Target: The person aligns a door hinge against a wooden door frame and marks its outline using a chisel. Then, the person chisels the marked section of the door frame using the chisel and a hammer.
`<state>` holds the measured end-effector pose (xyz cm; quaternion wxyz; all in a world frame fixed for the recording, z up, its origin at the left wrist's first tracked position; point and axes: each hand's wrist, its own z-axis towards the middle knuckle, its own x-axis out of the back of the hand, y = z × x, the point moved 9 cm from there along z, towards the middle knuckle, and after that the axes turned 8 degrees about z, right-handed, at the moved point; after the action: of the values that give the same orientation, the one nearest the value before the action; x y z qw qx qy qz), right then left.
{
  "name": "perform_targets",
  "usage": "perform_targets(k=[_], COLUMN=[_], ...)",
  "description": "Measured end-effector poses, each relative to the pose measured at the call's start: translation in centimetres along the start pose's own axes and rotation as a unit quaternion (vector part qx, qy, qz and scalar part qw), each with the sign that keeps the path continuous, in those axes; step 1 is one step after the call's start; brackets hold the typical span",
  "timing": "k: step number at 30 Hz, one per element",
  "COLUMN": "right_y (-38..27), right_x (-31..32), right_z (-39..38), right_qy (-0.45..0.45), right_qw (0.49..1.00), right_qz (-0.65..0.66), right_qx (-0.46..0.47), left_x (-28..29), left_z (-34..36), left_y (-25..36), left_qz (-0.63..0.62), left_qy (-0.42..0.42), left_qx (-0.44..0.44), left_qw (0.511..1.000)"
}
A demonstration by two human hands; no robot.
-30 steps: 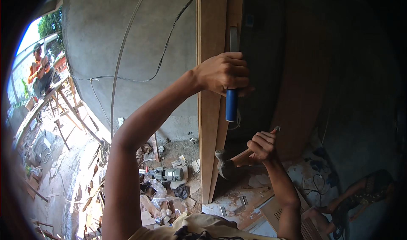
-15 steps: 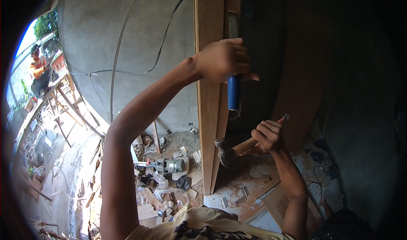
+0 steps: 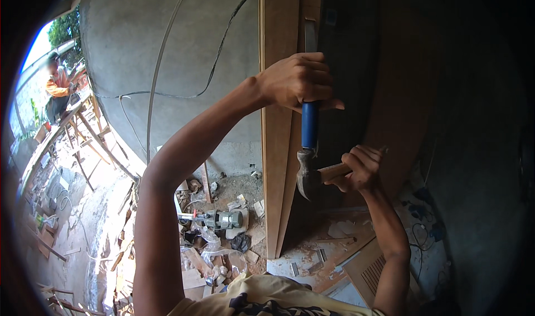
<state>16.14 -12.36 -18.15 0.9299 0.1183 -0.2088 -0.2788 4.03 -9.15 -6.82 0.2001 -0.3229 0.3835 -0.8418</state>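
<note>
My left hand [image 3: 299, 81] is wrapped round a chisel [image 3: 310, 125] with a blue handle. Its flat metal blade points up along the edge of a wooden door frame [image 3: 278, 148], and the handle's butt faces down. My right hand [image 3: 363, 168] grips the wooden handle of a claw hammer [image 3: 304, 174]. The hammer's striking face is up against the butt of the chisel, or very close to it, with the claw curving downward. Whether the blade's tip bites into the wood cannot be made out.
A grey plastered wall [image 3: 223, 121] with hanging cables stands left of the frame. Below it lie a power tool [image 3: 225, 219] and rubble. Right of the frame a slotted wooden panel [image 3: 365, 274] lies on the floor. Another person [image 3: 57, 87] sits on wooden scaffolding far left.
The hammer has swung up from below to the chisel's butt, my right hand rising and shifting slightly right. My left hand keeps its hold on the chisel.
</note>
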Motion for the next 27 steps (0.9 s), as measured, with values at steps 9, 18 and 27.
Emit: perform_targets(k=[9,18,27], right_y=[-1.0,-2.2,-2.1], right_x=[-1.0,-1.6,-1.4], right_z=[-1.7,-2.1,-2.1], right_qy=[-0.060,-0.090,-0.066], right_qw=[0.993,0.978,0.997], right_qz=[0.006,0.001,0.025], right_qx=[0.104,0.187,0.043], left_x=[0.0,0.1,-1.9], left_z=[-0.6,-0.6,-2.1], left_y=[0.1,0.0,0.3], left_qz=[0.010,-0.003,0.062], left_qy=[0.000,0.011,-0.032], left_qx=[-0.013,-0.016,-0.060], left_qw=[1.000,1.000,0.996])
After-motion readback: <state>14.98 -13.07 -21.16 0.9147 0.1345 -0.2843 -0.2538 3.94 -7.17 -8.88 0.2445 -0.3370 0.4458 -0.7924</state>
